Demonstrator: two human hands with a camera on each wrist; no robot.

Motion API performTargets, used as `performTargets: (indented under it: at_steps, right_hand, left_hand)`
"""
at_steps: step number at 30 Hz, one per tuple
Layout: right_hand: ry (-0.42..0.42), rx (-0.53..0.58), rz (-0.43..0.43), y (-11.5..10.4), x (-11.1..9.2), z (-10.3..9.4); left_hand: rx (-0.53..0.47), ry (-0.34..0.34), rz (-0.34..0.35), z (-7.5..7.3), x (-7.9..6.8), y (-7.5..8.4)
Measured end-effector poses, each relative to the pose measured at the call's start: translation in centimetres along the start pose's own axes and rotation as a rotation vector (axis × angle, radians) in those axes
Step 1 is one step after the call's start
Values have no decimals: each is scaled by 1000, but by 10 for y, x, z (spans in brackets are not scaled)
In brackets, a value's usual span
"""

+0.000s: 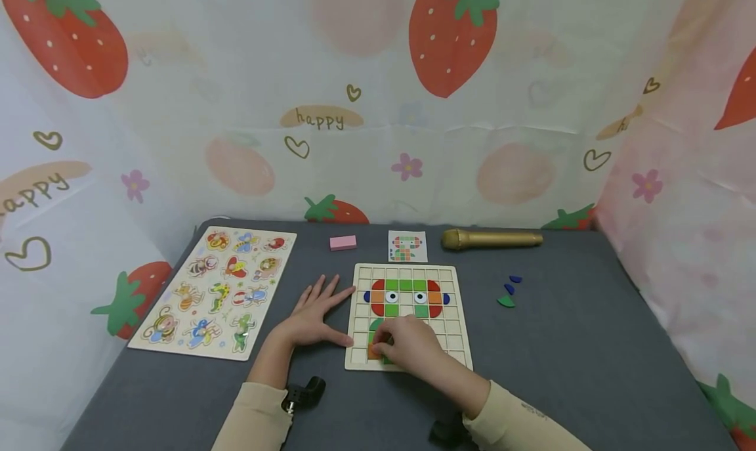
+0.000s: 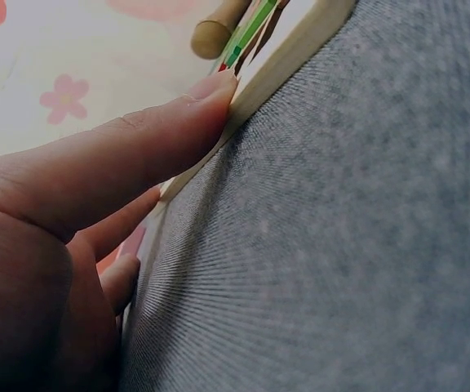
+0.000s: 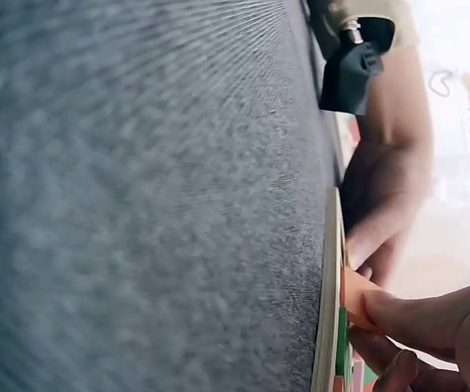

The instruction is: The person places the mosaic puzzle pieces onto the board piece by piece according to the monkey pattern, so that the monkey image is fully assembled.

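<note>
A wooden grid board (image 1: 458, 326) lies on the dark table, bearing red, green, orange and blue pieces and two eye pieces. My left hand (image 1: 313, 316) is spread flat at its left side, thumb and a fingertip touching the edge. Over the lower left part of the board, my right hand (image 1: 410, 346) pinches an orange piece (image 3: 357, 296) between thumb and finger. That piece stands tilted at the board in the right wrist view. A green piece (image 3: 342, 339) lies beside it. The right hand hides part of the lower grid in the head view.
Behind the board are a pattern card (image 1: 407, 247), a pink block (image 1: 343, 243) and a gold microphone (image 1: 493, 239). A green piece (image 1: 506, 301) and two blue pieces (image 1: 509, 288) lie to the right. An insect puzzle board (image 1: 215, 293) is at left.
</note>
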State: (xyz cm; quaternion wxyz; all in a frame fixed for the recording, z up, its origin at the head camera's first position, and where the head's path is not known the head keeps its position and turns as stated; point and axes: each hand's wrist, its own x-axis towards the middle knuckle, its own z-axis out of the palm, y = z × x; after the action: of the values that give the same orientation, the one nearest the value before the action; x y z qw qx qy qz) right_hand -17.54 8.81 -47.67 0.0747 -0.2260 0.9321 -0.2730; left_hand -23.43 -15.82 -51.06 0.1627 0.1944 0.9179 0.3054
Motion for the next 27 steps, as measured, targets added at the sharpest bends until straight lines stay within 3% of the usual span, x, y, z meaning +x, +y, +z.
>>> performTargets:
  at_steps: [6, 12, 16, 21, 27]
  right_hand:
    - [3, -85, -8, -2, 1, 3]
    - [-1, -25, 25, 1, 0, -4]
    - [15, 18, 74, 7, -5, -19]
    - [98, 14, 138, 20, -14, -45]
    - [148, 10, 198, 47, -20, -75]
  left_hand:
    - [0, -1, -3, -1, -1, 0]
    - [-6, -1, 4, -2, -1, 0]
    - [-2, -5, -8, -2, -1, 0]
    - [-13, -4, -6, -2, -1, 1]
    - [-13, -1, -6, -2, -2, 0]
